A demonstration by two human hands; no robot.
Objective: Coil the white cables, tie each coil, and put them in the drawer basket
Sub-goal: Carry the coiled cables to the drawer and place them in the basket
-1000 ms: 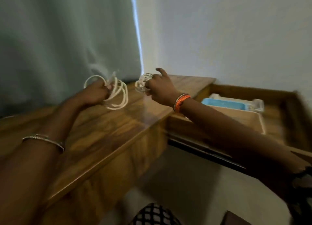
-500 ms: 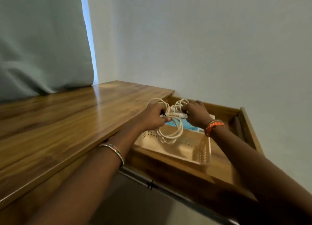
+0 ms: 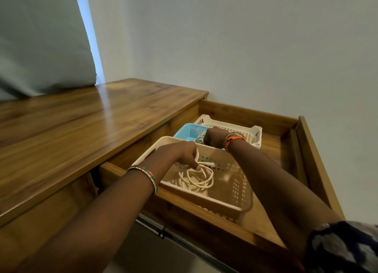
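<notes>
White cable coil [image 3: 197, 176] in beige basket [image 3: 241, 193] under left hand [image 3: 176, 154]

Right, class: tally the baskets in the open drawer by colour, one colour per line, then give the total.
Beige basket: 1
Blue basket: 1
White basket: 1
Total: 3

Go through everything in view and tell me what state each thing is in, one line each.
Drawer: pulled open.
Beige basket: in the drawer, holding one coil.
White cable coil: lying in the beige basket.
Left hand: fingers on that coil.
Blue basket: behind the beige one, a second cable in it.
Second cable: partly hidden.
Right hand: reaching into the blue basket, grip hidden.
</notes>
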